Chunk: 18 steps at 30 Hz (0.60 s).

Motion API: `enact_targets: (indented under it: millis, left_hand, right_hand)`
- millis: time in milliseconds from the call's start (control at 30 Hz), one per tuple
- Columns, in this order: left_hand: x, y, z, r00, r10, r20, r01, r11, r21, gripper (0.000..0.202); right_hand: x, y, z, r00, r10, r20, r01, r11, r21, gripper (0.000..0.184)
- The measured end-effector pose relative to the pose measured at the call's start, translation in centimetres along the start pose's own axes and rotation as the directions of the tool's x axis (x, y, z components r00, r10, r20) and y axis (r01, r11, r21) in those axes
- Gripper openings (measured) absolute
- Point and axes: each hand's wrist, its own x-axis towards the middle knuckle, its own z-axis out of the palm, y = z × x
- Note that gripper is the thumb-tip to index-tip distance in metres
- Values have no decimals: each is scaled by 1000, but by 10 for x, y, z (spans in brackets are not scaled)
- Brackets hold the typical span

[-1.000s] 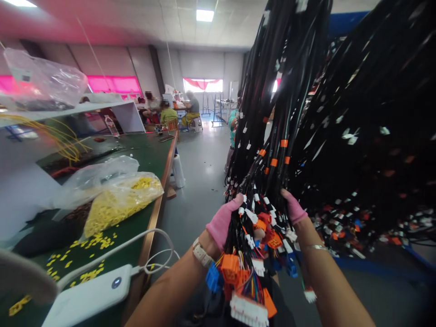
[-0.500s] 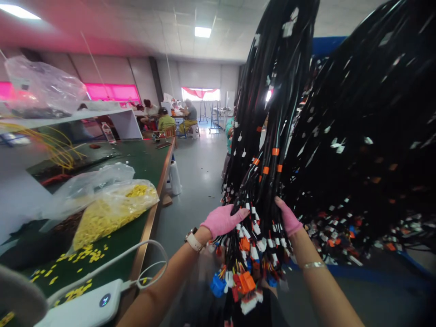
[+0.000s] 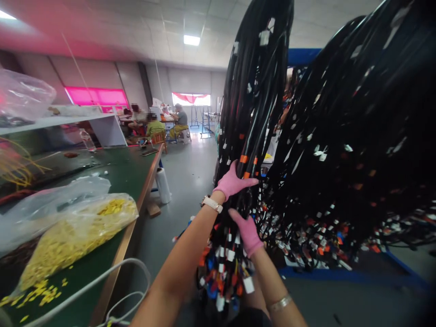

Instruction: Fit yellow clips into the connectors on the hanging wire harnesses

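Observation:
A thick hanging bundle of black wiring harnesses (image 3: 252,104) fills the middle of the view, with orange tape bands and white tags on it. My left hand (image 3: 235,184), in a pink glove, is around the bundle just below the orange bands, thumb across the front and most fingers hidden. Lower down, my right hand (image 3: 248,232), also pink-gloved, grips the bundle's right side; its fingertips are partly hidden among the cables. Beneath both hands dangle the harness ends with white, blue, orange and red connectors (image 3: 221,277).
More black harnesses (image 3: 340,136) hang at right above a blue frame (image 3: 340,273). At left, a green-topped table (image 3: 126,168) holds a clear bag of yellow pieces (image 3: 78,231), with loose ones spilled beside it. A white cable (image 3: 112,268) crosses its edge. Several people sit farther back.
My left hand has moved up to near the orange bands. My right hand has moved left and down across the bundle. The view has turned slightly right.

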Motion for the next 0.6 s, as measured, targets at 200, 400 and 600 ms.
enact_targets:
  millis: [200, 400, 600]
  left_hand:
    - [10, -18, -15, 997, 41, -58, -42, 999, -13, 84]
    - [26, -31, -31, 984, 96, -148, -56, 967, 249, 71]
    - [50, -44, -27, 978, 0, -207, 95, 887, 452, 60]
  right_hand:
    - [17, 12, 42, 988, -33, -152, -18, 947, -319, 65]
    - [45, 25, 56, 995, -56, -88, 23, 940, -339, 67]
    - [77, 33, 15, 976, -199, -86, 171, 951, -258, 50]
